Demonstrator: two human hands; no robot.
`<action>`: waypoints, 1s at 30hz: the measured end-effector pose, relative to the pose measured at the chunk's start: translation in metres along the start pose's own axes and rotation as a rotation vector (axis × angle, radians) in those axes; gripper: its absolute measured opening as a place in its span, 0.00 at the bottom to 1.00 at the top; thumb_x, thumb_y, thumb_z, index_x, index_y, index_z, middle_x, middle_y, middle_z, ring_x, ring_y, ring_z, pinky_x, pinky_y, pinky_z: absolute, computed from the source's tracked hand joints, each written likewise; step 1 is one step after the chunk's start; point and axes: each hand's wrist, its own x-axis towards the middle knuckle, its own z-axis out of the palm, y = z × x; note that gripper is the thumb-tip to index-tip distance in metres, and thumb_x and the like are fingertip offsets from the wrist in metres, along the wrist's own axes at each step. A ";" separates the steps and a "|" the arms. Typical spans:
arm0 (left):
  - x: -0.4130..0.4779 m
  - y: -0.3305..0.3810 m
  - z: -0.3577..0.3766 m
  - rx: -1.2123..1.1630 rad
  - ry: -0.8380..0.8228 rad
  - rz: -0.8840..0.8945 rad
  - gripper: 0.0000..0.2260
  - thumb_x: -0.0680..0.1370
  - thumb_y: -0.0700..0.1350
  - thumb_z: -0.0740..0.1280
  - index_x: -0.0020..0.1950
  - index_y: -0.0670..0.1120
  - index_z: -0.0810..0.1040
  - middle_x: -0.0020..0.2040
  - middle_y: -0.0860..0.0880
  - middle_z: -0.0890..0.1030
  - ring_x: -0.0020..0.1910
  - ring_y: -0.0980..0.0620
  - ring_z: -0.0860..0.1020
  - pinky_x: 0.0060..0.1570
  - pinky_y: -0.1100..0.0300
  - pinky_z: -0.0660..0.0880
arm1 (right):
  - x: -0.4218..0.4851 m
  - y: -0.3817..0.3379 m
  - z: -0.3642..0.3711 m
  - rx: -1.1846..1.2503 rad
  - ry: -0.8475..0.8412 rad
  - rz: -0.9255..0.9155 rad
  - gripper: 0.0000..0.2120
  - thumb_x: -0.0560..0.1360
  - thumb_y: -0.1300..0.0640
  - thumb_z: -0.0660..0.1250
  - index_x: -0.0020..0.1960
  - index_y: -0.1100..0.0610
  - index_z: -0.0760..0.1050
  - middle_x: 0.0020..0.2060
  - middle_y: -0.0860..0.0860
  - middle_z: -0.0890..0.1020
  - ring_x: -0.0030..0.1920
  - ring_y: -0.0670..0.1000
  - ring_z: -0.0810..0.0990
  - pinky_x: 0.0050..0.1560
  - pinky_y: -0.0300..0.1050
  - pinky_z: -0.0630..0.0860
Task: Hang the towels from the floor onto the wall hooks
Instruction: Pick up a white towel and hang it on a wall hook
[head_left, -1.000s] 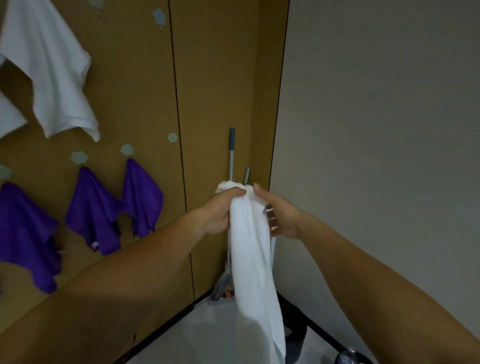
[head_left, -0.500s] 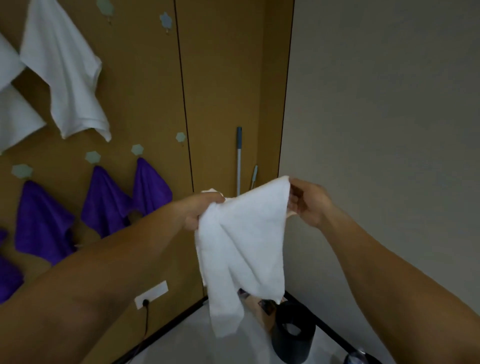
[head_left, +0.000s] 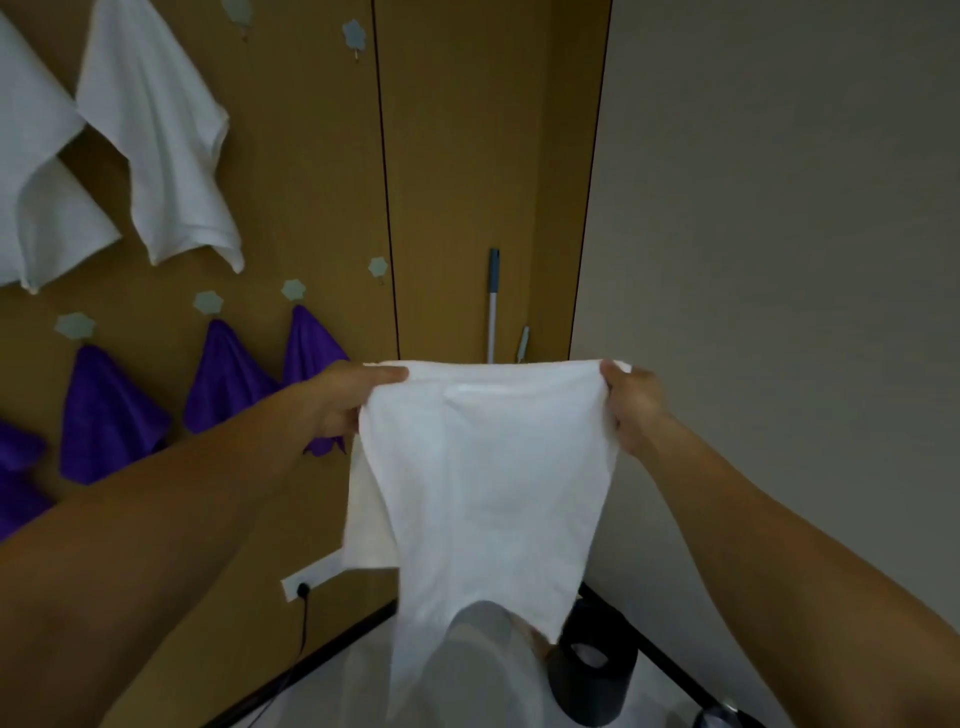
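Head view. Status: partly done.

On the wood wall (head_left: 467, 156), far left, two hung white towels (head_left: 161, 145) sit high, with a row of purple towels (head_left: 104, 410) below, each under its own hook. The leftmost purple one is cut by the frame edge.

One white towel (head_left: 483, 467) is off the floor, held up at centre and near, in front of the corner where the wood wall meets the grey wall (head_left: 779, 208). It's not on a hook yet.

Free hooks in sight: lower hook (head_left: 378, 267) just right of the purple row, upper hook (head_left: 355, 36) near the panel seam. My read is that either takes it, and the lower one is closer. The floor is mostly hidden by towel and arms, so I cannot tell if more towels lie there.

Grip: the left hand (head_left: 343, 400) pinches the top left corner, thumb laid over the front edge. The right hand (head_left: 634, 405) has fingers curled round the top right corner. The hands are well apart.

Towel look: plain white, thin, spread flat. The top edge is taut and about level. It narrows downward and the lower end hangs loose. A second layer is folded behind on the left side, and there's a short crease under the top edge. Grey shape at the bottom, can't tell what.

Also there: mop handle (head_left: 492, 306) in the far corner, black bin (head_left: 592, 680) on the floor near right, socket (head_left: 311, 577) low on the wood wall.
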 end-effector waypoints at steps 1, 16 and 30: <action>-0.002 0.001 -0.006 -0.014 0.015 -0.011 0.19 0.73 0.46 0.73 0.60 0.38 0.78 0.56 0.40 0.82 0.54 0.42 0.81 0.56 0.44 0.77 | 0.001 0.001 -0.003 -0.013 0.019 0.001 0.21 0.78 0.51 0.65 0.66 0.62 0.71 0.56 0.57 0.78 0.52 0.57 0.77 0.55 0.52 0.74; -0.009 -0.007 -0.021 0.077 0.099 0.008 0.14 0.79 0.37 0.63 0.64 0.36 0.75 0.61 0.39 0.78 0.59 0.42 0.77 0.54 0.50 0.76 | 0.004 0.005 -0.028 0.049 -0.230 0.149 0.05 0.78 0.60 0.65 0.51 0.63 0.76 0.49 0.55 0.81 0.47 0.55 0.81 0.48 0.52 0.77; 0.022 -0.010 -0.025 0.073 0.479 0.098 0.13 0.78 0.41 0.65 0.59 0.35 0.75 0.55 0.37 0.77 0.51 0.41 0.75 0.38 0.52 0.75 | 0.016 0.021 -0.025 -0.562 -0.111 -0.010 0.20 0.79 0.46 0.61 0.36 0.59 0.70 0.32 0.53 0.70 0.30 0.50 0.67 0.32 0.42 0.65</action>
